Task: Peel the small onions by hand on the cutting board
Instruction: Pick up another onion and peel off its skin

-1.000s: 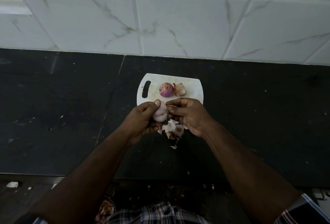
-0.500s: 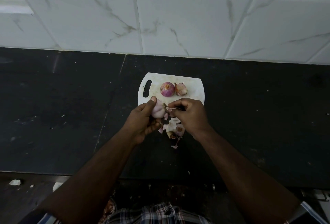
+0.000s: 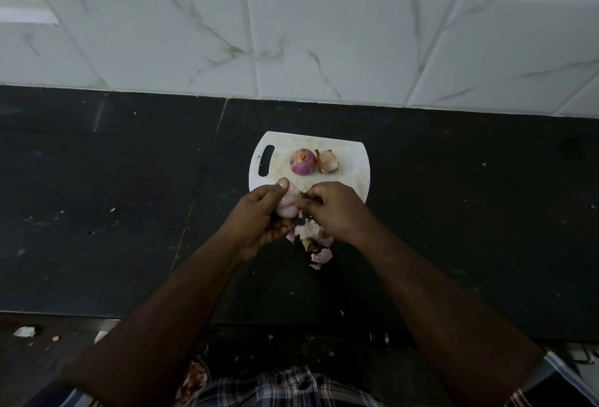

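A small white cutting board lies on the black counter. Two small onions rest on it: a purple one and a paler one with loose skin, side by side. My left hand grips a pale, partly peeled onion over the board's near edge, thumb on top. My right hand pinches a strip of skin at that onion's right side. A heap of peeled skins lies under my hands, spilling onto the counter.
The black counter stretches to both sides, with small flecks on it. A white marbled tile wall stands behind the board. The counter's front edge runs near my body, with scraps on the floor at the lower left.
My hands have shifted slightly up and away, and the right fingers have closed in against the onion's side. The two onions on the board have not moved.
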### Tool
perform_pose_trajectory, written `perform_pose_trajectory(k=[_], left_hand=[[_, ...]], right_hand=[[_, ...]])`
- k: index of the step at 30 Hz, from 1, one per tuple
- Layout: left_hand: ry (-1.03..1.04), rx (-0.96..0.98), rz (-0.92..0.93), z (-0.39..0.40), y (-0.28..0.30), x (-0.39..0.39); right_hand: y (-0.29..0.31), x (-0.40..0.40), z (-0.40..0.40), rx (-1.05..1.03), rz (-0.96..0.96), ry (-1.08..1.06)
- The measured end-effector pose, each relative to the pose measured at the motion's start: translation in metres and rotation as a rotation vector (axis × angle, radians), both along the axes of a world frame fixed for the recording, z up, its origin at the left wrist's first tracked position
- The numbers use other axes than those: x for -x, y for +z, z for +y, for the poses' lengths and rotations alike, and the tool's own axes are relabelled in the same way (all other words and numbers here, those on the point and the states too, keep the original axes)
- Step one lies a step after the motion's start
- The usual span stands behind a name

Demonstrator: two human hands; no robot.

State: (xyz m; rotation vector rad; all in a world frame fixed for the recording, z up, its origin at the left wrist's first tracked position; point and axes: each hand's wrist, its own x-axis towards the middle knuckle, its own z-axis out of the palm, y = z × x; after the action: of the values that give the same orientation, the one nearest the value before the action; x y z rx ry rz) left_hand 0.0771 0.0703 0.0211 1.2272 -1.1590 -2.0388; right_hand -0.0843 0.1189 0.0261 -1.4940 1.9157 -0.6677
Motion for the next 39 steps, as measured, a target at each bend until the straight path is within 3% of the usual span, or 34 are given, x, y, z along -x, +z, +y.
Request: perform_pose_trajectory(k=[3, 8, 14, 18, 21, 23, 25, 29, 33, 36, 39], left_hand=[[0.003, -0.007, 0.001, 0.0, -0.002, -0.003], [0.075, 0.198, -0.052, 0.003, -0.007, 0.0], [0.096, 0.377, -0.302, -0.005, -0.019, -0.003], [0.041, 0.322, -0.349, -0.009, -0.017, -0.011], [0.026, 0.287, -0.333, -0.008, -0.009, -0.013], [0.032, 0.211, -0.271, -0.006, -0.007, -0.013], [0.035, 0.147, -0.202, -0.003, -0.004, -0.013], [0.037, 0.107, -0.156, -0.003, -0.001, -0.012], [-0.049, 0.119, -0.157, -0.004, 0.0, -0.014], [-0.138, 0.202, -0.2, -0.002, 0.003, -0.015], [-0.192, 0.337, -0.305, -0.002, 0.003, -0.015]], right_hand=[[-0.003, 0.0, 0.001, 0.097, 0.133, 0.034], [-0.016, -0.001, 0.006, 0.274, 0.265, 0.083], [-0.008, -0.006, 0.015, 0.345, 0.078, 0.069], [0.012, 0.006, 0.017, 0.258, 0.012, -0.034], [0.017, 0.018, 0.018, 0.316, -0.025, -0.149], [0.018, 0.021, 0.019, 0.116, -0.031, -0.073], [0.012, 0.021, 0.018, -0.07, 0.105, 0.076], [0.014, 0.021, 0.008, 0.127, 0.105, -0.113], [0.008, 0.02, 0.004, -0.005, 0.115, 0.014], [0.01, 0.013, -0.001, 0.099, -0.072, -0.028], [0.01, 0.002, -0.006, 0.098, -0.087, -0.03]])
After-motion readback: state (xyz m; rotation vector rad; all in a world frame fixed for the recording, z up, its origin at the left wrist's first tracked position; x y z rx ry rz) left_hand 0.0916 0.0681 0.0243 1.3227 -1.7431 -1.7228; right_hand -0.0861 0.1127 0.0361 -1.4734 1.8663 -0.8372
